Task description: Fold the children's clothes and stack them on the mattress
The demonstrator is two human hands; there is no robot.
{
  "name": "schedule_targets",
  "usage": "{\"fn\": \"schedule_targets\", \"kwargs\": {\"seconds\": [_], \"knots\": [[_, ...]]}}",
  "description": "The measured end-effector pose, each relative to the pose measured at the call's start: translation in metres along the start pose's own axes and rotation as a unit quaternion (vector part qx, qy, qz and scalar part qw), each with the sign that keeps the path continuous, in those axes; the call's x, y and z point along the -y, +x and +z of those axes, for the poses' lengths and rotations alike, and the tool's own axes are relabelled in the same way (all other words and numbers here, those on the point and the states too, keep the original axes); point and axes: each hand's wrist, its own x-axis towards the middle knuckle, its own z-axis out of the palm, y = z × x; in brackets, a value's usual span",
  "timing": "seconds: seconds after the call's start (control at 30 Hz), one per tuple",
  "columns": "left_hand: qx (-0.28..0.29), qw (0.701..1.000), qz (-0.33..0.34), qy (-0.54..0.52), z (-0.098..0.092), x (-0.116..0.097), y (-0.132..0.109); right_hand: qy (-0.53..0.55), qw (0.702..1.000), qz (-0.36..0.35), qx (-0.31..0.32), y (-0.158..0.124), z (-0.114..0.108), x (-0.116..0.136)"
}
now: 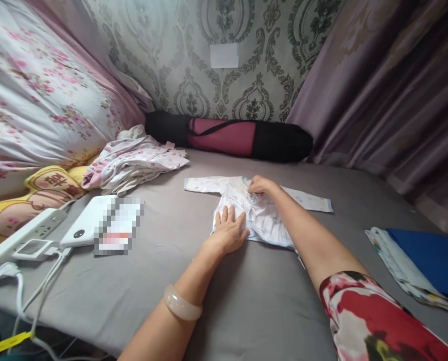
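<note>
A small white baby shirt [233, 193] with pale prints and light blue edging lies spread on the grey sheet, its sleeves stretched out to both sides. Spread flat on its lower left front is my left hand [229, 230], fingers apart, a pale bangle [182, 302] on the wrist. Near the neckline, the fingers of my right hand [261, 184] are bent together on the shirt's cloth. The right forearm covers part of the shirt's right side.
Rumpled printed clothes [137, 158] lie at the back left, by a yellow cushion [54, 183]. A power strip [32, 235], white power bank [90, 220] and cables sit left. Along the wall rests a black and maroon bag [224, 136]. Folded blue cloth [430, 258] is at right.
</note>
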Motion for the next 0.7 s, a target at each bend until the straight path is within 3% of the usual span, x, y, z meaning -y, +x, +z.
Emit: {"fn": "schedule_targets", "kwargs": {"seconds": [0.17,0.33,0.5,0.57,0.7], "knots": [[0.022,1.0,0.007,0.0,-0.003,-0.001,0.001,-0.101,0.992,0.007,-0.079,-0.013,0.009,0.002],[0.028,1.0,0.002,-0.007,-0.006,-0.001,-0.001,-0.087,0.991,-0.031,-0.094,-0.018,0.015,-0.013],[-0.081,0.995,-0.04,-0.042,-0.005,-0.009,0.001,-0.046,0.989,-0.063,-0.124,-0.021,-0.006,-0.04],[-0.124,0.987,-0.068,-0.074,-0.004,-0.014,0.004,-0.046,0.988,-0.107,-0.103,-0.026,-0.011,-0.046],[-0.152,0.978,-0.091,-0.108,-0.001,-0.021,0.01,-0.088,0.979,-0.178,-0.039,-0.036,-0.01,-0.052]]}}
